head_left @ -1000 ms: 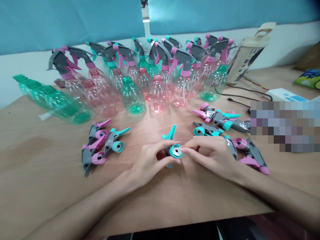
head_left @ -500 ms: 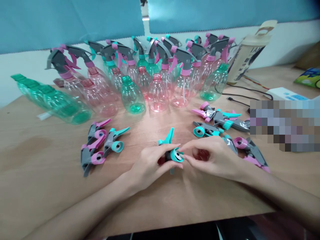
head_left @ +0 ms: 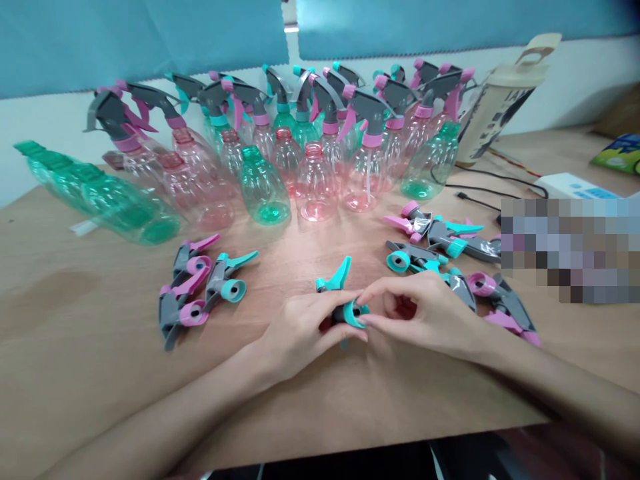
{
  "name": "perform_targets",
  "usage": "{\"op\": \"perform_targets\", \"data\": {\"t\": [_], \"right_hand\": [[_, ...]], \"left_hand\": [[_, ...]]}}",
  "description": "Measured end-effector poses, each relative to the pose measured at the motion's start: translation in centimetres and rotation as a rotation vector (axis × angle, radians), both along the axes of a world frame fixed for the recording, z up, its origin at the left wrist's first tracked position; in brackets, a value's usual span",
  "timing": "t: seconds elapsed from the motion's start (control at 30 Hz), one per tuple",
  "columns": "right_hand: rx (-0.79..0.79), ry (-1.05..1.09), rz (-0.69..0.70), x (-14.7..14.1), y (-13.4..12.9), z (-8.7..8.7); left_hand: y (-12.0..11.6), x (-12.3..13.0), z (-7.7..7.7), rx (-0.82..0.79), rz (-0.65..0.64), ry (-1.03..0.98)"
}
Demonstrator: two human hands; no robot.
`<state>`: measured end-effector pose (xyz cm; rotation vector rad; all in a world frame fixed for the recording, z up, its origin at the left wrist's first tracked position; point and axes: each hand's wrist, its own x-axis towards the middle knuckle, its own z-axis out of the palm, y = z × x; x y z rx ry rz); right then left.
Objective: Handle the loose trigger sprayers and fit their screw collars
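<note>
Table (head_left: 360,400): bare wood runs from both hands to the dark front edge, and more lies between the hands and the bottles (head_left: 265,193). Sideways room is bounded by loose spray heads on the left (head_left: 220,283) and a closer cluster on the right (head_left: 435,240), partly behind the right hand.

Bottles: clear, ribbed plastic, tinted green or pink, narrow-necked. Table surface: smooth, brown, faintly grained.

Spray head (head_left: 354,313): grey plastic, turquoise trigger and round collar; located between the hands, collar opening toward the right.

Left hand (head_left: 303,323): thumb and fingers closed round its grey neck. Right hand (head_left: 423,310): thumb and forefinger curved, slightly parted, tips at the collar rim; cannot tell whether they grip anything.
</note>
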<state>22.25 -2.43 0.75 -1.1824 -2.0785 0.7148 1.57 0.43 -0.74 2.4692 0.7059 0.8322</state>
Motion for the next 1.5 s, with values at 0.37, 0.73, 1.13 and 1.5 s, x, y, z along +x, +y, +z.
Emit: {"op": "perform_targets", "data": {"t": [0.37,0.73,1.13,1.5], "right_hand": [[0.091,-0.092,-0.028,0.0,-0.5,0.4],[0.059,-0.174,-0.023,-0.5,-0.3,0.3],[0.126,-0.164,-0.083,-1.4,-1.1,0.0],[0.344,-0.324,0.049,-0.6,-0.4,0.6]], "left_hand": [[0.0,0.1,0.1,-0.084,0.016,-0.017],[0.0,-0.1,0.1,-0.097,0.035,-0.081],[-0.5,0.0,-0.1,-0.286,0.169,-0.168],[-0.9,0.3,0.1,-0.519,0.234,-0.176]]}}
